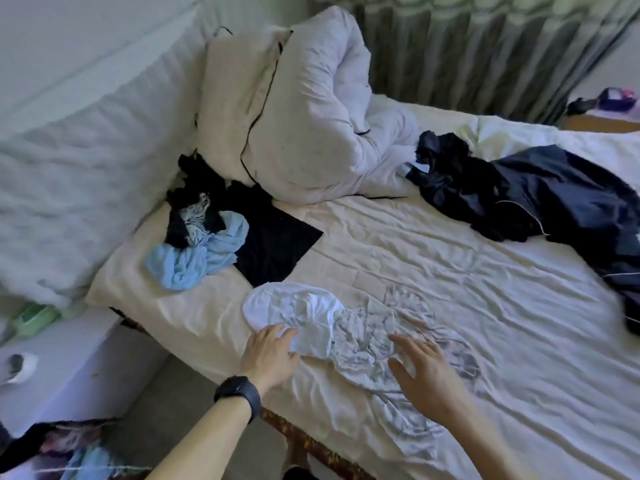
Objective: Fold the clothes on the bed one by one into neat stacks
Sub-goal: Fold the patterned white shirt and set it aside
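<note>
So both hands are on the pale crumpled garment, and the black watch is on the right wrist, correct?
No: the head view shows the black watch on the left wrist. The left hand and right hand are indeed on the pale crumpled garment.

White garment with grey print (349, 329) lying crumpled and stretched out near the front edge of the bed (450, 271). Light blue garment (201, 259) bunching at the left, touching a black-and-patterned bundle (192, 211) behind and a flat black piece (280, 245) just beside. Dark navy heap (540, 194) sprawling far right, well apart.
</note>
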The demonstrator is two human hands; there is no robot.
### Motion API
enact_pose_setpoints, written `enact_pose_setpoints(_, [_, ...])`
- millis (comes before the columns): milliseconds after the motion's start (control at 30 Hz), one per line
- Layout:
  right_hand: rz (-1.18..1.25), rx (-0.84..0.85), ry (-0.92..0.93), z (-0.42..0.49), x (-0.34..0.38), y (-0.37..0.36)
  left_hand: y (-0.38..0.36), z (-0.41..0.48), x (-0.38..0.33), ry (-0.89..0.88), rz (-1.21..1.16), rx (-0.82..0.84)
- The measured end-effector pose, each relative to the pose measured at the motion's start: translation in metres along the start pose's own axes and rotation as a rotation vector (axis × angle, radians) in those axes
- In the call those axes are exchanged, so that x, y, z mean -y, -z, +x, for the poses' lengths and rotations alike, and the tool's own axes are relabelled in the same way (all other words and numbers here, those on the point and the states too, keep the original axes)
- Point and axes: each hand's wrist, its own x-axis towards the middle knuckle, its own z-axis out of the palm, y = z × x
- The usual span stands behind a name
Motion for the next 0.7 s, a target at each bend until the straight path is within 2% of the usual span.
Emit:
enact_pose_setpoints(167, [0.128, 0.231, -0.515, 0.051, -0.016, -0.090, -0.028, 0.104, 0.034, -0.158, 0.143, 0.300])
enact_pose_setpoints(333, [0.353, 0.273, -0.920, 0.102, -0.038, -0.167, -0.071, 0.201, 0.057, -0.273, 0.262, 0.344])
enact_pose_setpoints(433, [0.551, 0.167, -1.103, 0.134, -0.052, -0.209, -0.112, 0.241, 0.074, -0.244, 0.310, 0.442])
enact_pose_setpoints(600, [0.483, -0.053, -1.181, 0.154, -0.066, -0.252, -0.140, 0.261, 0.087, -0.275, 0.342, 0.466])
enact_pose_setpoints(700, [0.530, -0.202, -1.185, 0.139, -0.058, -0.227, -0.130, 0.271, 0.083, -0.290, 0.393, 0.567])
